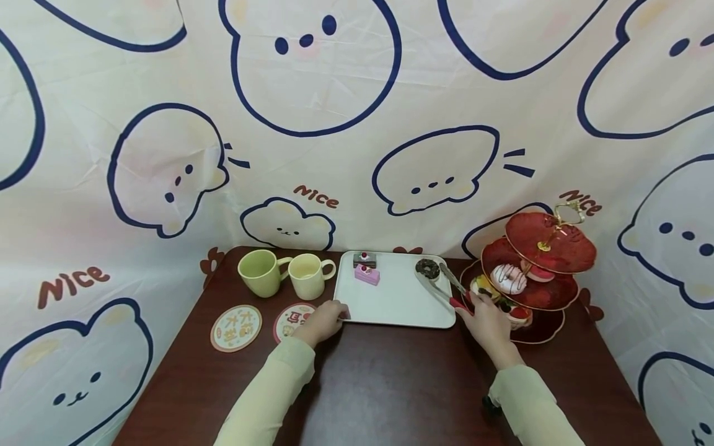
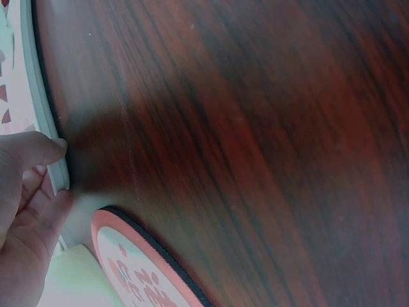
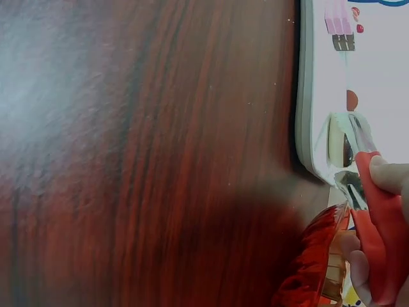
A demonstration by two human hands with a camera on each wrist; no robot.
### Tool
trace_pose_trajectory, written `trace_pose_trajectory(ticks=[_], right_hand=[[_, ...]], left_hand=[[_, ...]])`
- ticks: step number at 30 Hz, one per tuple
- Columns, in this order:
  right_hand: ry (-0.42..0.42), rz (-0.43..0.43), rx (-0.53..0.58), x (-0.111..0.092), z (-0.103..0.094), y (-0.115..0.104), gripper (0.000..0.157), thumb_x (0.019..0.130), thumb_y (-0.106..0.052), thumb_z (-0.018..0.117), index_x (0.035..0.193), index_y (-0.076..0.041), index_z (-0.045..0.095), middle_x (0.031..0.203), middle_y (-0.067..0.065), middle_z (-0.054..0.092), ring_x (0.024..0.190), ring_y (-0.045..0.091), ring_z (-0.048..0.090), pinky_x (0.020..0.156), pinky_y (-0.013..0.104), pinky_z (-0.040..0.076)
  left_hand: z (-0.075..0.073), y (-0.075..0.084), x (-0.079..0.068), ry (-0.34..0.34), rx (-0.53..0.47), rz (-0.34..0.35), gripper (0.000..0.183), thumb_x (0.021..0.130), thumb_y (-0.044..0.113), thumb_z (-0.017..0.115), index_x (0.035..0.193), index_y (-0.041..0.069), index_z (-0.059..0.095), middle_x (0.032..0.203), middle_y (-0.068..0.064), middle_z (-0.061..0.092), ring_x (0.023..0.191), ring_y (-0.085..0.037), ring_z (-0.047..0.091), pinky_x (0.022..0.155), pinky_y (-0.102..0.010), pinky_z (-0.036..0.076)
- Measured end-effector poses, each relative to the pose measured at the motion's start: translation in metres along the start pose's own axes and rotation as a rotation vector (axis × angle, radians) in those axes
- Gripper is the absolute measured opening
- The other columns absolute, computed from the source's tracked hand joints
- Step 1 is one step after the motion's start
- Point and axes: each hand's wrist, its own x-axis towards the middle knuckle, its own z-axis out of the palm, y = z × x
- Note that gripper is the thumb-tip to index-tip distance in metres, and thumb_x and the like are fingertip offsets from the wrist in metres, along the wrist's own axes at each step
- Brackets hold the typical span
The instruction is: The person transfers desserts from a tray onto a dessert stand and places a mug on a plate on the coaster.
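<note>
In the head view, the left hand pinches a white tray by its near left corner; the right hand grips red-handled tongs, their tips beside a doughnut on the tray, ahead of that hand. Two mugs stand beyond the left hand; a tiered stand rises right of the right hand. The left wrist view shows thumb and fingers on the tray's rim, near a coaster. In the right wrist view, fingers hold the tongs; whether these touch the doughnut is unclear.

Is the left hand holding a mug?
No, the left hand grips the white tray at its near left corner.
</note>
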Motion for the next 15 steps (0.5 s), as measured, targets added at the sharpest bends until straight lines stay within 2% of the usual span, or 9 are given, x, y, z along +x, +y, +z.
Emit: trace_pose_trajectory(ticks=[4,9,15], right_hand=[[0.006,0.003,-0.005,0.004,0.002,-0.003,0.062,0.096,-0.035,0.071,0.141,0.005,0.056,0.133,0.028,0.057,0.11,0.047,0.062,0.081,0.065,0.05],[0.018,-0.003,0.003,0.008,0.005,-0.008,0.062,0.095,-0.034,0.072,0.14,0.005,0.057,0.133,0.026,0.059,0.11,0.046,0.062,0.084,0.066,0.049],[0.03,-0.006,-0.001,0.009,0.005,-0.011,0.059,0.095,-0.033,0.072,0.139,0.004,0.058,0.129,0.025,0.06,0.103,0.047,0.064,0.078,0.063,0.052]], left_hand=[[0.0,0.0,0.0,0.001,0.002,0.005,0.018,0.082,-0.012,0.065,0.088,0.004,0.071,0.086,-0.009,0.065,0.087,-0.026,0.063,0.082,-0.044,0.055],[0.0,0.0,0.001,0.005,0.01,0.005,0.018,0.082,-0.011,0.065,0.089,0.004,0.071,0.086,-0.009,0.065,0.087,-0.025,0.063,0.083,-0.043,0.055],[0.001,-0.001,0.001,0.006,0.014,0.012,0.017,0.082,-0.013,0.065,0.088,0.002,0.07,0.086,-0.009,0.065,0.087,-0.027,0.063,0.083,-0.045,0.055]])
